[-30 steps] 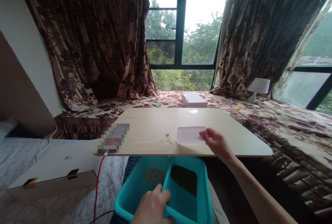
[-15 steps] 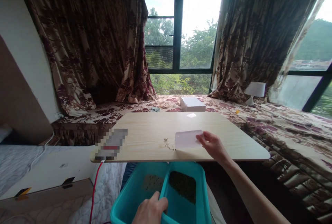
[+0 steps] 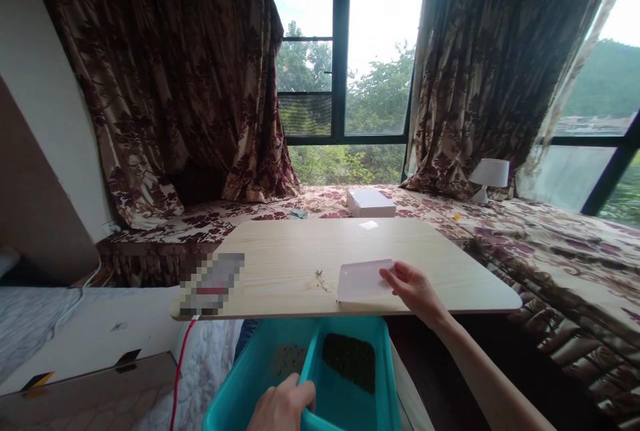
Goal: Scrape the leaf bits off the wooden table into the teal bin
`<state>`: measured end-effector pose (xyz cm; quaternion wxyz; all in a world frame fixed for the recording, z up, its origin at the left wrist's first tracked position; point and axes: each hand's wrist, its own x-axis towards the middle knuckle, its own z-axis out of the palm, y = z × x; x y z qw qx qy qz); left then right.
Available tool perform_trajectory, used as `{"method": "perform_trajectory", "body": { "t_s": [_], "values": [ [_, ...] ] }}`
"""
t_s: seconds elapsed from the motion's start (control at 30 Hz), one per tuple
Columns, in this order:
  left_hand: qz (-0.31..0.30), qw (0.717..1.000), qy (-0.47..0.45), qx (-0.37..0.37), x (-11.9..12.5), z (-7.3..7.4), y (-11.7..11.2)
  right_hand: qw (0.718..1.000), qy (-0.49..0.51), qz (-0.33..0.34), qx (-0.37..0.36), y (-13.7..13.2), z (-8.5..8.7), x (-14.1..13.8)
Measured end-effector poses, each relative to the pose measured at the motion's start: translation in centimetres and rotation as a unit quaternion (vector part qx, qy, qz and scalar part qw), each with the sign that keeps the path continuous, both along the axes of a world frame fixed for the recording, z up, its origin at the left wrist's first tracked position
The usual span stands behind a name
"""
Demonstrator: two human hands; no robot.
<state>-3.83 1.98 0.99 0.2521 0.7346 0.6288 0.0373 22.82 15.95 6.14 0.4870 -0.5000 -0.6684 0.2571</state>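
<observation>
Between the thumb and fingers of my right hand (image 3: 411, 288) is a thin, pale lilac plastic sheet (image 3: 364, 280), tilted with its lower edge near the table's front. Just left of the sheet, small dark crumbs (image 3: 320, 276) lie scattered on the light wooden table (image 3: 280, 251). Below the table edge sits a teal two-part bin (image 3: 345, 411). My left hand (image 3: 285, 404) is closed over its middle divider; the fingertips are partly hidden. A dark green, grainy heap (image 3: 350, 359) fills part of the right compartment, and a few specks lie in the left one.
A pixelated flat object (image 3: 213, 284) with a red cable (image 3: 183, 364) lies at the table's left end. Behind the table are a white box (image 3: 371, 202) and a small lamp (image 3: 491, 174). A large white box (image 3: 100, 338) stands on the bed at left.
My right hand has drawn the plastic sheet slightly toward the table's front edge. The bin appears shifted a little left in view, with my left hand still on its divider.
</observation>
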Motion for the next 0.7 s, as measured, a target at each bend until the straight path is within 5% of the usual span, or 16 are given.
{"method": "perform_trajectory", "body": {
  "t_s": [0.47,0.7],
  "values": [
    [-0.005,1.0,-0.019,0.015,0.3,0.0,-0.3,0.999,0.041,-0.006,-0.03,-0.3,0.3,-1.4],
    [-0.007,1.0,-0.014,0.02,0.4,0.0,-0.5,0.997,0.013,0.051,-0.057,-1.4,1.4,-0.4]
  ]
}}
